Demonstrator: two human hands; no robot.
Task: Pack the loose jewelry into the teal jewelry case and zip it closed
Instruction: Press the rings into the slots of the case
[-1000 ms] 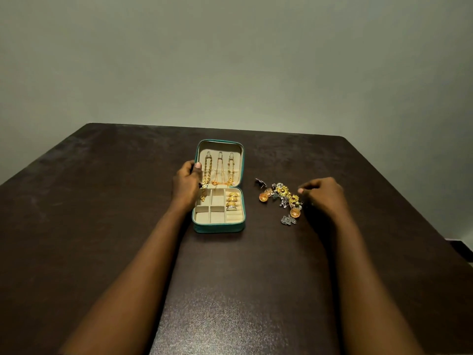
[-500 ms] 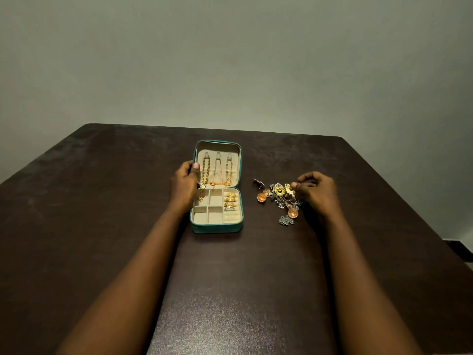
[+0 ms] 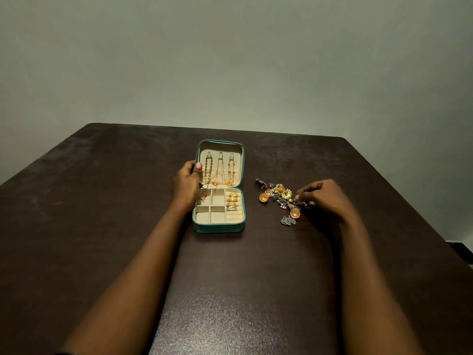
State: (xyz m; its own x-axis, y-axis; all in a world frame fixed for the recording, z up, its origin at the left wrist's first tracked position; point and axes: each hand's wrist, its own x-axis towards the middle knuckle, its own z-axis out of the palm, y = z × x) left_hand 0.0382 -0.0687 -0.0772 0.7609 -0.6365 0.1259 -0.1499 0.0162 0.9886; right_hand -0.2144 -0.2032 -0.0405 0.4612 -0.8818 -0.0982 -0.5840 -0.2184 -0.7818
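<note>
The teal jewelry case [image 3: 217,227] lies open on the dark table, its lid standing up at the back. Three gold chains [image 3: 219,170] hang inside the lid. Several gold rings [image 3: 233,200] sit in the right-hand slots of the cream tray. My left hand [image 3: 186,185] grips the case's left edge at the hinge, thumb on the lid rim. A pile of loose jewelry [image 3: 280,197], gold, orange and silver earrings, lies right of the case. My right hand [image 3: 325,197] is at the pile's right side, fingertips pinching a small silver piece [image 3: 300,202].
The dark brown table [image 3: 102,213] ends at a far edge near the plain grey wall [image 3: 230,60]. Its right edge runs diagonally beyond my right arm. One silver earring [image 3: 261,182] lies apart at the pile's upper left, another [image 3: 288,220] at its lower end.
My right hand has drawn back to the right and lower side of the pile, its fingertips now closed on a small silver piece. My left hand stays on the case.
</note>
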